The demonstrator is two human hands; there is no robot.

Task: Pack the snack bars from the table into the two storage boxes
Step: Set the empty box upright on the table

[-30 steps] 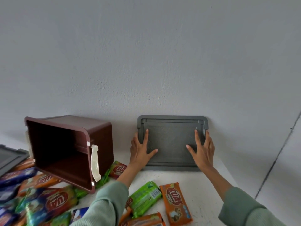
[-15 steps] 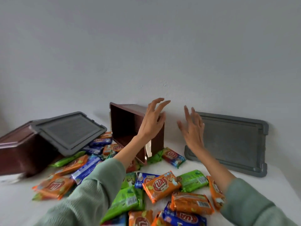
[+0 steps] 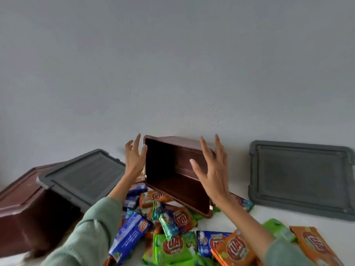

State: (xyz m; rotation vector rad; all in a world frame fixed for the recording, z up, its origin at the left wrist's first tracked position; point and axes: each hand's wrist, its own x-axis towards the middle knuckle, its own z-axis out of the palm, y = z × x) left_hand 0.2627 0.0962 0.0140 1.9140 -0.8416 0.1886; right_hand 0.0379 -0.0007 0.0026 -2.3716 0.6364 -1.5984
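Nearest, snack bars [image 3: 173, 244] lay heaped on the table [image 3: 240, 220]. Beyond, the left hand [image 3: 134, 162] and right hand [image 3: 212, 173], fingers spread and holding nothing, flanked the open rim of the tipped box [image 3: 169, 169]. A lidded box [image 3: 25, 208] crowded the left edge. At right, white tabletop showed before a lid [image 3: 301, 179] propped against the wall [image 3: 172, 73].

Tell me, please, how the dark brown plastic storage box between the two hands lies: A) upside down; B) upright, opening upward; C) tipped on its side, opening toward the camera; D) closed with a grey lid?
C: the dark brown plastic storage box shows its empty inside to the camera, resting on wrapped snack bars.
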